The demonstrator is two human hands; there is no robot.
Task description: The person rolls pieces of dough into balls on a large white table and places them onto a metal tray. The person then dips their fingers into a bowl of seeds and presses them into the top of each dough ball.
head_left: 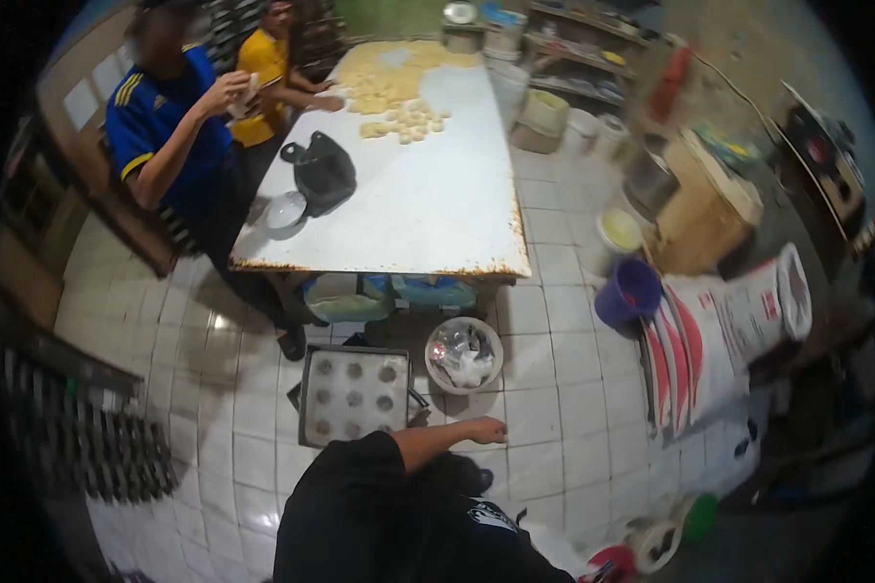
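Observation:
My left hand (484, 430) reaches rightward from a black sleeve, fingers curled; whether anything is inside them is hidden. It is above the tiled floor, just below a round bin (463, 379) of plastic scraps. Left of the bin, a square metal pan (350, 369) with round hollows lies low near the floor. Beyond, a white table (428, 194) with rusty edges carries a black bag (321, 175), a pale bowl (286, 210) and many pieces of pale yellow dough (399, 126) toward its far end. My right hand is not in view.
A person in blue (165, 126) stands at the table's left, hands raised; another in yellow (262, 68) is behind them. Metal racks (97, 437) stand lower left. Sacks (710, 360), a purple bucket (627, 296) and a wooden box (710, 204) crowd the right. Shelves (578, 44) are behind.

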